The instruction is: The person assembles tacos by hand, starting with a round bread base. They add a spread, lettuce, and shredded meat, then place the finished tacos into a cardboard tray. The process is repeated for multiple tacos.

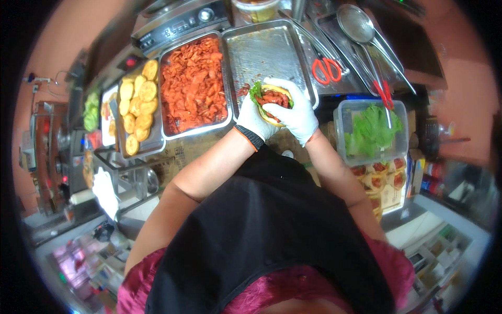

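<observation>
My two hands, in white gloves, hold a sandwich (274, 98) between them, over the near edge of a metal tray. It is a yellow-brown flat bun with red-sauced meat and green lettuce showing at its open side. My left hand (255, 121) cups it from the left and below. From the right, my right hand (299, 112) wraps round it, with the thumb lying across the filling. The metal tray (264, 52) behind my hands is mostly bare, with a few dark red scraps near my left fingers.
On the left lie a tray of red meat pieces (193, 86) and round yellow breads (138, 104). At right are red-handled scissors (327, 70), a strainer (356, 23), red-handled tongs (383, 94) and a clear bin (343, 131) of lettuce. Filled breads (377, 181) sit below the bin.
</observation>
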A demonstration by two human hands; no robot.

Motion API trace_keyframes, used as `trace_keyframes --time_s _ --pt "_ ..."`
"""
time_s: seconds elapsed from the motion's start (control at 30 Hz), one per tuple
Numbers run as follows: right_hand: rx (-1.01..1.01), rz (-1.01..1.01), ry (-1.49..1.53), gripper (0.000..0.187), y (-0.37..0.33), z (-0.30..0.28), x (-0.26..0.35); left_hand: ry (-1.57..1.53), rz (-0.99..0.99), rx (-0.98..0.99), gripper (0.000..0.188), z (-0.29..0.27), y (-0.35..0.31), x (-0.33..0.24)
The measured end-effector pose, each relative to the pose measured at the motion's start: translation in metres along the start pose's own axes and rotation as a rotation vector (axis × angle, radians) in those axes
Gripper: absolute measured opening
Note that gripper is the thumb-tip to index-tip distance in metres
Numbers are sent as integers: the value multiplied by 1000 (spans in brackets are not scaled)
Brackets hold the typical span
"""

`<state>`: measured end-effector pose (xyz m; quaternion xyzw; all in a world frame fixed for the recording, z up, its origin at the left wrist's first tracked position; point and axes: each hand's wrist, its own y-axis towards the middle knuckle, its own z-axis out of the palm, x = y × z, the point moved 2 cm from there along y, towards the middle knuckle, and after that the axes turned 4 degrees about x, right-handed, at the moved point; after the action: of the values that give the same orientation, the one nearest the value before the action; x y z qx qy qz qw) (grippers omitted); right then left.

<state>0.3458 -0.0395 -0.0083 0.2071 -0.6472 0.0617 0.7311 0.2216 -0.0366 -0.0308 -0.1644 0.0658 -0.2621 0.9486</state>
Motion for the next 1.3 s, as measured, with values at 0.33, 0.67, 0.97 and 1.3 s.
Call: trace_keyframes --time_s 0.33,0.67,0.97,1.3 --pt "-304 -213 -327 32 -65 -38 1 157 -143 -221 38 9 26 69" --pt "-319 -25 -538 95 -132 -98 6 355 -670 -186 49 0 88 134" --pt "-869 406 -364 68 -274 -148 41 704 -1290 135 68 14 94 281" --pt "-1745 -88 224 59 -454 -180 51 1481 -964 523 56 -23 139 480"
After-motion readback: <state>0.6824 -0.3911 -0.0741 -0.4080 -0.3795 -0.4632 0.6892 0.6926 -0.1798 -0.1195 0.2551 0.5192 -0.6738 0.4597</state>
